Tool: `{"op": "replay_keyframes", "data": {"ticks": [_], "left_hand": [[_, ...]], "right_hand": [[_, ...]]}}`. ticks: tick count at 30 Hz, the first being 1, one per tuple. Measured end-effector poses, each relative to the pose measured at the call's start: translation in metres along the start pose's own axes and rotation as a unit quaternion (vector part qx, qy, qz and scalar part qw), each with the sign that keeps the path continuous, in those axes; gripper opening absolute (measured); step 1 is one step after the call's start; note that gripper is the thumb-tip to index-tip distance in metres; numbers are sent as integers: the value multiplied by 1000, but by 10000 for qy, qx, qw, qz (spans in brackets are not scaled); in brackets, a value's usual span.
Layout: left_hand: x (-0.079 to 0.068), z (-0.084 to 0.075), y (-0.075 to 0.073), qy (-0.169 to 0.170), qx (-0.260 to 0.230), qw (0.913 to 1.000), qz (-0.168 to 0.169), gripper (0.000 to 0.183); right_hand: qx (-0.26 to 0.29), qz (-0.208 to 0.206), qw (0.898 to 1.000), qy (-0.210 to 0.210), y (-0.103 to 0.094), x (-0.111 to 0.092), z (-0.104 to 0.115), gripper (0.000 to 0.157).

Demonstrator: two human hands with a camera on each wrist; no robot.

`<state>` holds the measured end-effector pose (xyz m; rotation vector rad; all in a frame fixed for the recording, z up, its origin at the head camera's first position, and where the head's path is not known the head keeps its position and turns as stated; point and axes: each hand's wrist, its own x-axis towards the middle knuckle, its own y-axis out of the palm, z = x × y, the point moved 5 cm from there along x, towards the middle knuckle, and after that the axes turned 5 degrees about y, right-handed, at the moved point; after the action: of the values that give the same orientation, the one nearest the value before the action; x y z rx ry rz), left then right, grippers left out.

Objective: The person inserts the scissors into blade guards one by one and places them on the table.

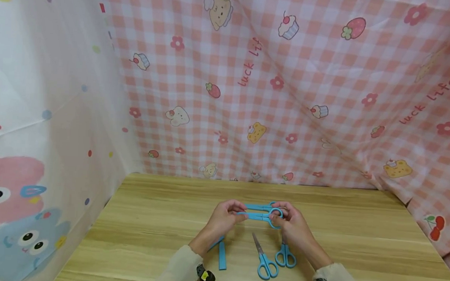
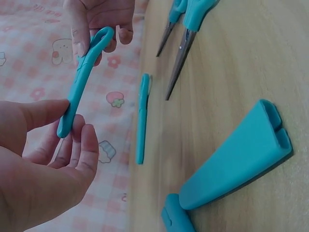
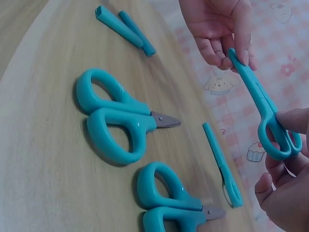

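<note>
A pair of scissors with a blue blade cover (image 1: 257, 217) is held level above the table between both hands. My left hand (image 1: 222, 216) pinches the covered tip between thumb and fingers. At the other end, my right hand (image 1: 292, 224) grips the finger loops (image 3: 276, 140). Another pair of covered scissors (image 3: 218, 157) lies on the table farther back. Nearer the body lie two uncovered scissors, one pair (image 1: 264, 261) left of the other (image 1: 285, 257), with their metal blades pointing away. Two loose blue covers (image 1: 222, 257) (image 2: 176, 215) lie together below the left hand.
The wood-grain table (image 1: 147, 238) meets a pink checked cloth (image 1: 194, 147) at its back edge. A white printed cloth (image 1: 73, 120) hangs on the left side. Each wrist wears a strapped black camera (image 1: 206, 278).
</note>
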<state>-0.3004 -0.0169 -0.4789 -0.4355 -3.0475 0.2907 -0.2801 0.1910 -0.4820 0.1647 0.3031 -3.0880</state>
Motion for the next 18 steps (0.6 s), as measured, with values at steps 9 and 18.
{"op": "replay_keyframes", "data": {"ticks": [9, 18], "left_hand": [[6, 7, 4, -51, 99, 9999, 44, 21], [14, 16, 5, -189, 349, 9990, -185, 17]], "right_hand": [[-209, -113, 9996, 160, -3, 6, -10, 30], [-405, -242, 9988, 139, -7, 14, -21, 29]]}}
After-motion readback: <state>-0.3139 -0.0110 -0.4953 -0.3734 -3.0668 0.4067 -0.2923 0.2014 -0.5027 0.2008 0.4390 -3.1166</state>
